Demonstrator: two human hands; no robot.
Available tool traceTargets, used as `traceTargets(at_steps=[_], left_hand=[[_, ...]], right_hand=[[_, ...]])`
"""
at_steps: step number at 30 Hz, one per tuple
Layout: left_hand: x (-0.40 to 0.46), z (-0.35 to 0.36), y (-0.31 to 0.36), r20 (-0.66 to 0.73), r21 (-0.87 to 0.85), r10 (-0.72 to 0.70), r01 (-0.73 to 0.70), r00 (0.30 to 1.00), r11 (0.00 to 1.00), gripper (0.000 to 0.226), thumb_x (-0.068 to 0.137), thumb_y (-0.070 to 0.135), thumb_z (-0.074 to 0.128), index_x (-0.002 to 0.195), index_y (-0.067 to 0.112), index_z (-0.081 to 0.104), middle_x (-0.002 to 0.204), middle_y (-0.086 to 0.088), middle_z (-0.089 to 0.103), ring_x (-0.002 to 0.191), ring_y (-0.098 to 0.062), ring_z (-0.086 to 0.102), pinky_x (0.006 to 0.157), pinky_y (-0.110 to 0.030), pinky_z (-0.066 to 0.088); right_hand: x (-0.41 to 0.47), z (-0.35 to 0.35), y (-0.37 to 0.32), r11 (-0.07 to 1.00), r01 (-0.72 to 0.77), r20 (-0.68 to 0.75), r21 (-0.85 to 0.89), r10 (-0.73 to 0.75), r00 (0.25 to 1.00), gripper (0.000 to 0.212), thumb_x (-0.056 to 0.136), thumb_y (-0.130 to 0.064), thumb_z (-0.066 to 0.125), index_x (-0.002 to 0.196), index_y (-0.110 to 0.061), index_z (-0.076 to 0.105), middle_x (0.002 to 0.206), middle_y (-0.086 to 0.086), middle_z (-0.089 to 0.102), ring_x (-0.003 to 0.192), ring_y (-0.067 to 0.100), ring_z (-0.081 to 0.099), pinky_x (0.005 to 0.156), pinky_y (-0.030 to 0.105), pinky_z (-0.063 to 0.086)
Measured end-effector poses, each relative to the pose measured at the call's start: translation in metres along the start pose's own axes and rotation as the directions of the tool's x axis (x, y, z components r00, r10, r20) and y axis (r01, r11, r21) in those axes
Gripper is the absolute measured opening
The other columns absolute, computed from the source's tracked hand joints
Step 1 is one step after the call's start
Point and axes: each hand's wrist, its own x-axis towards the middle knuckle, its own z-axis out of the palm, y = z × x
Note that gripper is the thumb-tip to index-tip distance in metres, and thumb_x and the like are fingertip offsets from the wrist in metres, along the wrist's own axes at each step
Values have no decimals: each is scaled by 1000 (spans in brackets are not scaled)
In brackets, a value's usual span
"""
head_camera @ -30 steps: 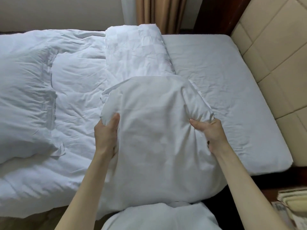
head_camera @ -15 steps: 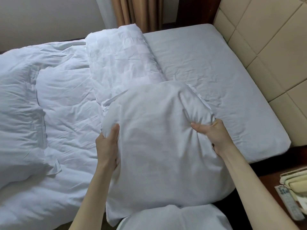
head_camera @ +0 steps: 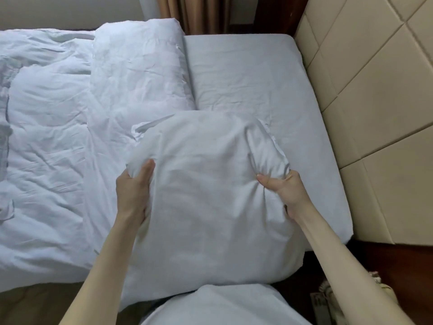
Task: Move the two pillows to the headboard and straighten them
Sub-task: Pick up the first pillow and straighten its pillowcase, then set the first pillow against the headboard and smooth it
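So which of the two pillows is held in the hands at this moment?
The near pillow, gripped by the left hand and right hand. The other pillow lies untouched farther back, beside the bare sheet.

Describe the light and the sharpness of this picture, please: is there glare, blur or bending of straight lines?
Head view: soft, dim, even light, no glare; faint shadows lie in the folds of the pillow where the left hand and right hand grip it. The image is slightly soft overall. The wide lens bends the headboard seams.
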Motion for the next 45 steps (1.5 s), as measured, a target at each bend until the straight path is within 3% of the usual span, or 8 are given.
traceTargets(at_steps=[7, 13, 24, 32, 34, 38, 42, 45], left_hand=[[1, 59, 17, 54, 11, 8, -9, 998, 1000, 40, 72, 46, 72, 104, 22, 71, 100, 3, 76, 93, -16, 72, 85, -41, 57], [18, 96, 34, 94, -4, 24, -23, 995, 1000, 41, 72, 46, 73, 104, 21, 72, 100, 4, 76, 94, -15, 72, 90, -46, 55], [67, 125, 55, 146, -97, 62, -48, 987, 994, 32, 77, 40, 71, 100, 18, 73, 98, 3, 76, 92, -13, 72, 87, -38, 57], [131, 156, 88, 183, -145, 57, -31, 981, 989, 33, 75, 45, 70, 96, 19, 70, 93, 6, 74, 88, -11, 70, 75, -28, 54], [145, 171, 98, 186, -146, 74, -47, 980, 988, 37, 76, 46, 69, 98, 17, 70, 93, 6, 73, 89, -10, 69, 78, -29, 54], [179, 207, 121, 190, -123, 128, -106, 973, 987, 43, 79, 50, 65, 104, 15, 68, 95, 6, 71, 93, -15, 66, 83, -31, 52], [226, 255, 145, 200, -30, 176, -174, 964, 984, 43, 86, 51, 54, 109, 14, 60, 109, -2, 65, 106, -26, 60, 87, -34, 45], [268, 302, 159, 251, 81, 77, -101, 965, 992, 57, 92, 49, 46, 128, 5, 46, 129, -13, 56, 115, -32, 53, 89, -35, 39]], right_hand=[[16, -49, -17, 995, 77, -70, 58, -73, 995, 20, 74, 6, 72, 94, 4, 71, 92, 10, 74, 81, 23, 73, 75, 33, 60], [35, -65, -42, 991, 120, -70, 61, -116, 991, 18, 73, 1, 74, 92, 1, 73, 91, 12, 76, 82, 27, 74, 66, 32, 59], [71, -49, -86, 970, 239, -97, -49, -243, 965, 8, 73, -2, 77, 79, -7, 76, 86, 10, 77, 81, 28, 74, 66, 35, 60], [116, -18, -157, 873, 381, -117, -304, -431, 895, 21, 72, -9, 79, 54, -12, 69, 60, -7, 71, 58, 13, 69, 52, 23, 52], [132, -17, -178, 841, 397, -129, -367, -469, 874, 18, 72, -11, 80, 66, 3, 70, 73, 6, 74, 69, 23, 72, 63, 38, 58], [169, -20, -220, 749, 433, -102, -501, -549, 830, 50, 72, -18, 80, 83, 25, 57, 94, 39, 65, 88, 48, 66, 73, 56, 55], [212, -20, -272, 668, 435, -67, -604, -586, 808, 12, 73, -15, 79, 69, -8, 69, 81, 8, 72, 81, 25, 70, 70, 34, 55], [249, -20, -308, 575, 444, -48, -687, -646, 762, 12, 76, -15, 77, 69, -12, 67, 81, 6, 71, 77, 20, 67, 68, 21, 49]])
